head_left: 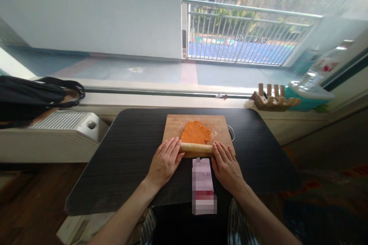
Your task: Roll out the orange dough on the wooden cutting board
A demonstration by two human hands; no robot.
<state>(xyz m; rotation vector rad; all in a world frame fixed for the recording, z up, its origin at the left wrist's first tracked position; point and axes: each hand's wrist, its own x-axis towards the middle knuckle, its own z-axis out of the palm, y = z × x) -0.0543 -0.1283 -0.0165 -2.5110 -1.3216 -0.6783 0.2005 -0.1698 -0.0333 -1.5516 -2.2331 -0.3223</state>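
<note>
A wooden rolling pin (197, 147) lies crosswise over the near part of a wooden cutting board (174, 121). My left hand (166, 159) covers its left end, and my right hand (227, 164) covers the right end, fingers curved over the wood. Just beyond the pin, touching or nearly touching it, is a flattened orange sheet of dough (195, 132) with ragged edges. White flour-like dust speckles the board around the dough. Between my forearms is a pink, partly pixelated card or phone-like item (202, 183).
The board rests on a black table (123, 160) beneath a window. A metal ring handle (231, 133) sticks out at the board's right. On the sill stand a woven holder (273, 101), a teal box (307, 97) and a plastic bottle (324, 65). A black bag (34, 99) lies left, above a white radiator (63, 134).
</note>
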